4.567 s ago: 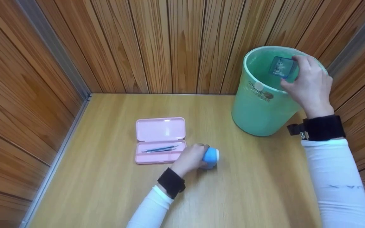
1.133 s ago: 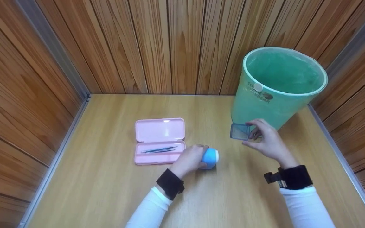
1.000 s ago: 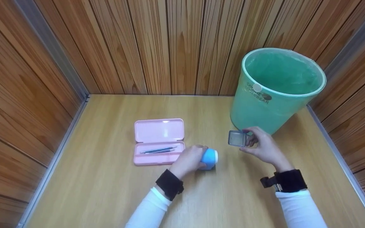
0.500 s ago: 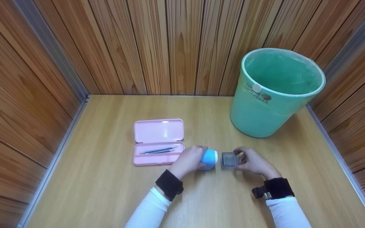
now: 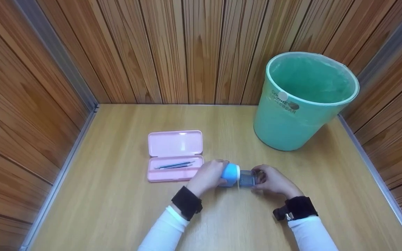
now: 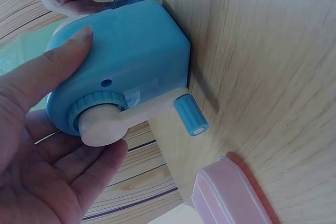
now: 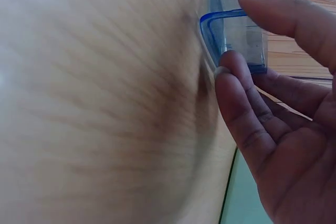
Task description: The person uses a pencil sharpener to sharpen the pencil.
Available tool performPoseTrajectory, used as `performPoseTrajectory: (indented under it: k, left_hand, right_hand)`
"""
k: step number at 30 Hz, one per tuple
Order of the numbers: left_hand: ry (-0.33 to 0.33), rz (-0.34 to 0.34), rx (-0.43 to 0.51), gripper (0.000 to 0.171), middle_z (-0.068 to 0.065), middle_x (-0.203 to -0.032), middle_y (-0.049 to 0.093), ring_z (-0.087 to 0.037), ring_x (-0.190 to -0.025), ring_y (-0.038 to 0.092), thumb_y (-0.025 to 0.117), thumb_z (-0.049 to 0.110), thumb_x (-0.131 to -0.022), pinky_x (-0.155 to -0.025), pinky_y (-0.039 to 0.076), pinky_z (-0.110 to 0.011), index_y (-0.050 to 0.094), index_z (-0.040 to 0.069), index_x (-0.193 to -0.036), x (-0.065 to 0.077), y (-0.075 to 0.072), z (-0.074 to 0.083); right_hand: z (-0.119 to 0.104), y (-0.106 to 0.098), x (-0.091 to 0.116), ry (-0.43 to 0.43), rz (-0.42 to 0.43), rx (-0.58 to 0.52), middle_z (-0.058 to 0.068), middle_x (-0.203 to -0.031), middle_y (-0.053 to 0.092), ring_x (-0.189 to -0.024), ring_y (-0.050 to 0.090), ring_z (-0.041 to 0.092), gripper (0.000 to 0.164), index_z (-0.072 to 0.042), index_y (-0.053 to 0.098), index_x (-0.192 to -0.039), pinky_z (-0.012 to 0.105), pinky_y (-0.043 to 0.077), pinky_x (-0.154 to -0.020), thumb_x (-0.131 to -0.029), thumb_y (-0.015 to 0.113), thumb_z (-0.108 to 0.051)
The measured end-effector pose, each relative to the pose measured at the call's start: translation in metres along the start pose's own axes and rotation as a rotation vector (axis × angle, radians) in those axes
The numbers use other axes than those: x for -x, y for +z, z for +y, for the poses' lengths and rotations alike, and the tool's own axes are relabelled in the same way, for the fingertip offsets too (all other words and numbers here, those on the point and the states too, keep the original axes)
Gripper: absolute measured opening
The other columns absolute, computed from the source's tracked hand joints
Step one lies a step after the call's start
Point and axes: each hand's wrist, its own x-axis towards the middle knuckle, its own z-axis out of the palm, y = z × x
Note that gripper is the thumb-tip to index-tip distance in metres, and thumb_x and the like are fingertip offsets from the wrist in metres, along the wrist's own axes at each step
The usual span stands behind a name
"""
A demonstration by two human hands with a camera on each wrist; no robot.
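Note:
A blue hand-crank pencil sharpener (image 5: 229, 175) lies on the wooden table, gripped from the left by my left hand (image 5: 206, 177). In the left wrist view the thumb lies along its body and the fingers curl underneath, beside the white crank (image 6: 149, 109). My right hand (image 5: 276, 182) pinches a see-through blue shavings drawer (image 5: 246, 178) at its outer end. The drawer's inner end meets the sharpener's white-rimmed face. In the right wrist view, thumb and fingers hold the clear drawer walls (image 7: 252, 45) close over the table.
Just left of the sharpener lies an open pink pencil case (image 5: 175, 143), with a few thin dark pencils (image 5: 175, 165) in its tray. A green bin (image 5: 284, 127) with a liner stands at the back right. Wood-panelled walls (image 5: 201, 52) enclose the table on three sides.
My right hand has brought the drawer from over the bin down and left to the sharpener, where its end now meets the face. The left hand keeps its grip in place.

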Motion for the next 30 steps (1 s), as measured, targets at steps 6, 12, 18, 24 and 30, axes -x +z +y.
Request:
performPoseTrajectory:
  k: [6, 12, 18, 24, 30]
  left_hand:
    - [0.006, 0.009, -0.014, 0.045, -0.01, -0.108, 0.068, -0.024, -0.094, 0.067, 0.083, 0.022, -0.079, -0.083, 0.054, -0.037, 0.065, 0.007, -0.117, -0.001, 0.001, -0.001]
    - [0.002, 0.002, -0.012, 0.047, -0.01, -0.11, 0.068, -0.025, -0.095, 0.066, 0.083, 0.022, -0.079, -0.084, 0.054, -0.037, 0.064, 0.008, -0.119, 0.0, 0.0, -0.001]
    - [-0.005, -0.008, -0.001, 0.048, -0.009, -0.109, 0.068, -0.024, -0.095, 0.066, 0.083, 0.022, -0.079, -0.085, 0.053, -0.037, 0.064, 0.008, -0.121, -0.001, 0.0, -0.001]
    - [-0.006, -0.012, 0.001, 0.048, -0.009, -0.109, 0.068, -0.024, -0.096, 0.066, 0.083, 0.022, -0.078, -0.085, 0.053, -0.037, 0.064, 0.009, -0.12, -0.001, -0.001, -0.001]
    - [-0.007, -0.009, -0.005, 0.049, -0.01, -0.11, 0.068, -0.024, -0.095, 0.066, 0.083, 0.022, -0.078, -0.085, 0.053, -0.036, 0.064, 0.008, -0.121, -0.001, 0.0, 0.0]
  right_hand:
    - [-0.005, 0.004, -0.003, -0.027, -0.016, 0.009, 0.01, -0.107, 0.063, -0.091, 0.06, 0.023, 0.06, 0.003, 0.058, -0.125, 0.04, 0.052, -0.079, -0.073, 0.085, -0.01]
    - [-0.009, 0.007, -0.006, -0.028, -0.026, -0.003, 0.008, -0.105, 0.063, -0.092, 0.06, 0.022, 0.06, 0.002, 0.059, -0.125, 0.04, 0.052, -0.08, -0.073, 0.085, -0.013]
    - [-0.012, 0.009, -0.01, -0.031, -0.038, -0.018, 0.006, -0.104, 0.063, -0.092, 0.06, 0.021, 0.059, 0.0, 0.059, -0.126, 0.039, 0.052, -0.08, -0.074, 0.085, -0.015]
    - [-0.015, 0.012, -0.014, -0.062, -0.028, -0.012, 0.008, -0.106, 0.064, -0.092, 0.062, 0.022, 0.06, 0.002, 0.058, -0.126, 0.039, 0.053, -0.081, -0.074, 0.085, -0.013]
    - [-0.018, 0.018, -0.018, -0.074, -0.028, -0.005, 0.007, -0.104, 0.064, -0.091, 0.061, 0.02, 0.06, 0.0, 0.059, -0.125, 0.038, 0.052, -0.081, -0.074, 0.086, -0.018]
